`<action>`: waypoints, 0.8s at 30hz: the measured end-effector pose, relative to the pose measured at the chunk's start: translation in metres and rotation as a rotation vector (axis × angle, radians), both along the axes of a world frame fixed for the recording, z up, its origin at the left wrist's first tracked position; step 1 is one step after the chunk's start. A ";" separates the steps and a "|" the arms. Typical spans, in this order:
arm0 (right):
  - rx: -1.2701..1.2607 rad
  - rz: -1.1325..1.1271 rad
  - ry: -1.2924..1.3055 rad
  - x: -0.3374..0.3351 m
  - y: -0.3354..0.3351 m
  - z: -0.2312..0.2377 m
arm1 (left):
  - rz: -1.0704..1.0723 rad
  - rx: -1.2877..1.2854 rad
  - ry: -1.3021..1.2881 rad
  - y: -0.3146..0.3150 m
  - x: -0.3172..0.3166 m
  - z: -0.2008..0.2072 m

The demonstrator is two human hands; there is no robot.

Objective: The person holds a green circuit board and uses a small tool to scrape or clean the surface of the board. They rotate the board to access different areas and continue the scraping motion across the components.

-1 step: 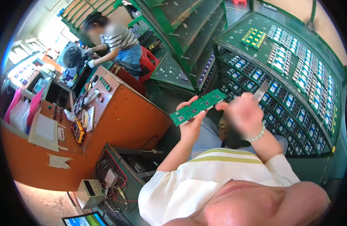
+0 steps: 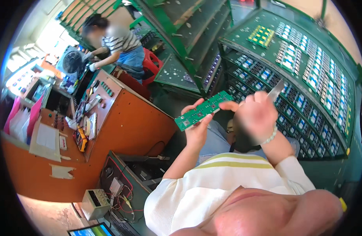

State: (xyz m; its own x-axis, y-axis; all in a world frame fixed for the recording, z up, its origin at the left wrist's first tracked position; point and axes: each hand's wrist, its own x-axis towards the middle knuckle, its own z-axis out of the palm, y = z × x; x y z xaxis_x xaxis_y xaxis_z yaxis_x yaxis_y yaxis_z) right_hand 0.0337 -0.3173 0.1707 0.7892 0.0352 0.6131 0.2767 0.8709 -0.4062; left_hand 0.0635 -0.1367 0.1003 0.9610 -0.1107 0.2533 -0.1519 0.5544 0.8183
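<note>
A long green circuit board (image 2: 202, 110) with small square parts along it is held out in front of me, tilted upward to the right. My left hand (image 2: 196, 128) grips it near its left end, thumb on the near edge and fingers behind. My right hand (image 2: 256, 116) is closed around a flat, silvery blade-like tool (image 2: 275, 90), which sticks out from the upper side of the fist; its exact kind is unclear. The right index finger points left and reaches the board's right part. Part of this hand is blurred.
At right, a green multi-shelf rack (image 2: 243, 46) carries many small boards, with a yellow board panel (image 2: 261, 36) on top. An orange-brown workbench (image 2: 122, 118) with tools stands left. A co-worker (image 2: 120, 39) sits beyond it on a red stool (image 2: 152, 65). A power supply (image 2: 95, 203) with wires stands lower left.
My right index finger has moved from beside the board's right end onto its right part. The board and the scene have shifted slightly left in view.
</note>
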 end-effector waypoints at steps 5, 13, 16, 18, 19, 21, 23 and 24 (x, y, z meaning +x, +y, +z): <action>0.159 0.048 -0.469 -0.019 -0.024 0.081 | 0.036 0.206 -0.064 -0.001 0.006 -0.008; 0.183 -0.004 -0.688 -0.062 -0.008 0.118 | -0.078 0.034 -0.063 -0.001 -0.008 -0.003; 0.166 -0.062 -0.667 -0.073 -0.014 0.118 | -0.119 0.026 -0.050 -0.014 -0.009 0.006; 0.176 -0.084 -0.654 -0.074 -0.008 0.114 | -0.128 0.032 -0.055 -0.011 -0.010 0.006; 0.176 -0.092 -0.650 -0.072 -0.013 0.112 | -0.131 0.035 -0.067 -0.013 -0.011 0.004; 0.174 -0.108 -0.656 -0.073 -0.014 0.111 | -0.136 0.026 -0.089 -0.015 -0.011 0.004; 0.175 -0.122 -0.658 -0.077 -0.009 0.109 | -0.146 0.022 -0.078 -0.012 -0.014 0.004; 0.178 -0.129 -0.661 -0.079 -0.008 0.109 | -0.150 0.019 -0.072 -0.012 -0.015 0.004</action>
